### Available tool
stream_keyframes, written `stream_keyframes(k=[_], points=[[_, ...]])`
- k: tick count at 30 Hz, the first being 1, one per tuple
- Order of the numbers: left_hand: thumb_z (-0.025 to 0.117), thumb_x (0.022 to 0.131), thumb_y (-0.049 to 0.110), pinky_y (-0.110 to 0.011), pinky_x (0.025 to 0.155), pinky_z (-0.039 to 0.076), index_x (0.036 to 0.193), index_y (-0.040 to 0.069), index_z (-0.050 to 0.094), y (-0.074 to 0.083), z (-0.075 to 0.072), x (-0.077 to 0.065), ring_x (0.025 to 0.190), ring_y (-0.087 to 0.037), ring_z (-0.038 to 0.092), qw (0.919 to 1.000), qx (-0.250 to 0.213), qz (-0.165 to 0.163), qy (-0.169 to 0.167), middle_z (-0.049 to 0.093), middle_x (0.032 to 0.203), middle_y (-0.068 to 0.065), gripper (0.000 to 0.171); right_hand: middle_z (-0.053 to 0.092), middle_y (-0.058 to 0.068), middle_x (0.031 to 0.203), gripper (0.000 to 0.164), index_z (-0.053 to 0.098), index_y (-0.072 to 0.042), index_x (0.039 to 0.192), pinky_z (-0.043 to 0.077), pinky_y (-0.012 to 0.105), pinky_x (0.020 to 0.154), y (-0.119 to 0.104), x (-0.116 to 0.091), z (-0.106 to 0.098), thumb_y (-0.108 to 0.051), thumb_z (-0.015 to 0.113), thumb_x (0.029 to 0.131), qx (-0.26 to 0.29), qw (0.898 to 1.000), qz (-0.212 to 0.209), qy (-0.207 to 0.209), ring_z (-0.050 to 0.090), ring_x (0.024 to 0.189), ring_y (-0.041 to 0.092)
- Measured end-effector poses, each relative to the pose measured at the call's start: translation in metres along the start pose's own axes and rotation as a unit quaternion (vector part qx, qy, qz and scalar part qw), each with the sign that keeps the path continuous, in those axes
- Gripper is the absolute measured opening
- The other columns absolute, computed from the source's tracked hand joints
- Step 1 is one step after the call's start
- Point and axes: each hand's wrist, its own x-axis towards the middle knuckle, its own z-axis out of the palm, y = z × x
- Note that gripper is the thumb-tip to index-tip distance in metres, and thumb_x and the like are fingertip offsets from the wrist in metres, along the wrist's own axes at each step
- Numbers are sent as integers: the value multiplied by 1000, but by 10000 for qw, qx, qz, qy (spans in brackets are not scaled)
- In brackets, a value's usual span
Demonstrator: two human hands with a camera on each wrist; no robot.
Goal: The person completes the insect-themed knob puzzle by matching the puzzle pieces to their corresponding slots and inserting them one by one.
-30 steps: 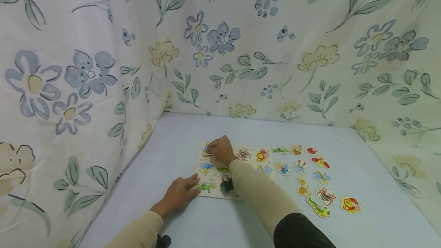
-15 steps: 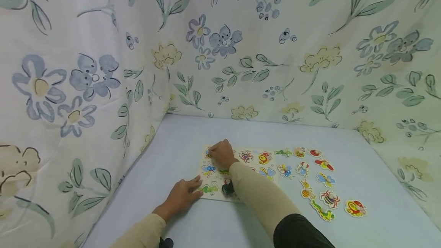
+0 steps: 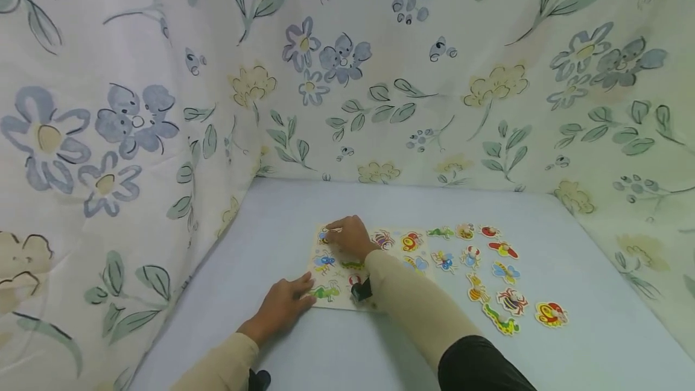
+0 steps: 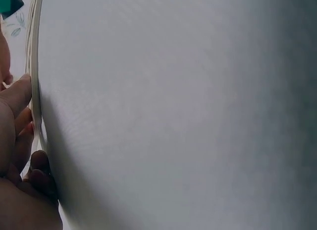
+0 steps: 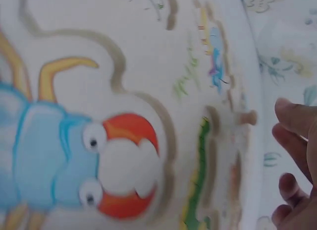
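Note:
A pale insect puzzle board (image 3: 342, 302) with cut-out recesses lies flat on the table. My left hand (image 3: 280, 308) rests at its lower left corner, thumb against the board's edge in the left wrist view. Over the upper left part is my right hand (image 3: 350, 238), beside a small bee-like puzzle piece (image 3: 323, 236) in the corner. In the right wrist view a wooden knob (image 5: 246, 117) stands up there, and the right thumb and fingers (image 5: 297, 118) are apart from it. The right forearm hides part of the board.
Several loose insect pieces lie right of the board, among them a spider (image 3: 512, 301), a green caterpillar (image 3: 501, 320), a dragonfly (image 3: 504, 250) and a red-and-yellow piece (image 3: 551, 314). A floral curtain (image 3: 380, 137) borders the white table (image 3: 282, 210) at the back and sides.
My right fingers have let go of the bee-like piece and drawn slightly right, so it now shows in the corner. My left hand has stayed at the board's corner.

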Motion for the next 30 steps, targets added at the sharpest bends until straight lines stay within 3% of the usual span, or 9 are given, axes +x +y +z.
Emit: stream_keyframes(k=[2, 6, 9, 12, 15, 17, 20, 24, 30], points=[[73, 87, 24, -51, 104, 35, 125, 6, 63, 1, 0, 0, 130, -31, 44, 10000, 15, -26, 17, 50, 139, 0, 44, 70, 1, 109, 21, 76, -15, 107, 41, 40, 101, 0, -1, -9, -23, 73, 88, 194, 9998, -109, -20, 59, 110, 25], [72, 87, 23, -52, 103, 35, 125, 5, 63, 2, 0, 2, 130, -31, 43, 10000, 66, 23, -40, 50, 139, -1, 43, 68, 4, 116, 26, 74, -12, 112, 46, 39, 97, 1, -8, -30, -23, 72, 89, 390, 9989, -231, -83, 64, 103, 23], [72, 87, 23, -52, 103, 35, 125, 4, 63, 3, 0, 3, 130, -32, 43, 9999, 99, 106, -56, 50, 139, -2, 43, 68, 6, 115, 26, 73, -13, 113, 51, 34, 84, 0, -16, -49, -24, 71, 90, 474, 9986, -230, 28, 63, 71, 20], [72, 87, 23, -51, 103, 36, 125, 5, 63, 3, 0, 3, 129, -31, 45, 9999, 113, 53, -59, 50, 139, -2, 43, 72, 8, 83, 26, 73, -15, 114, 49, 30, 61, -1, -25, -67, -26, 71, 90, 503, 9983, -240, 198, 43, 46, 16], [73, 87, 23, -51, 102, 37, 126, 5, 63, 3, 1, 1, 128, -32, 45, 9999, 85, -102, -46, 50, 139, 0, 44, 50, 4, 49, 28, 73, -16, 115, 38, 27, 42, 1, -33, -82, -27, 70, 90, 543, 9977, -285, 288, 27, 37, 13], [73, 87, 22, -50, 101, 37, 127, 6, 62, 3, 0, 1, 128, -32, 45, 9997, 51, -214, -67, 49, 140, 1, 45, 36, -2, 41, 29, 72, -16, 117, 36, 25, 37, 2, -39, -91, -28, 70, 90, 528, 9974, -334, 349, 30, 33, 9], [73, 87, 23, -49, 101, 38, 129, 9, 62, 3, 1, 1, 126, -30, 46, 9994, 23, -338, -76, 47, 142, 4, 45, 24, -10, 39, 29, 72, -16, 116, 33, 24, 37, 5, -49, -106, -27, 71, 90, 327, 9968, -482, 556, 28, 34, 8], [72, 88, 25, -49, 102, 37, 130, 11, 61, 3, 3, 1, 126, -29, 46, 9991, 29, -427, -71, 45, 143, 7, 45, 20, -10, 43, 29, 72, -13, 116, 28, 27, 38, 10, -64, -128, -25, 72, 89, 115, 9942, -690, 818, 22, 38, 12], [72, 88, 25, -50, 104, 34, 130, 11, 61, 6, 3, 4, 130, -29, 43, 9987, 12, -502, -126, 44, 143, 7, 45, 48, -2, 60, 30, 72, -14, 117, 38, 34, 58, 24, -92, -159, -25, 73, 88, -26, 9943, -498, 939, 40, 68, 21]])
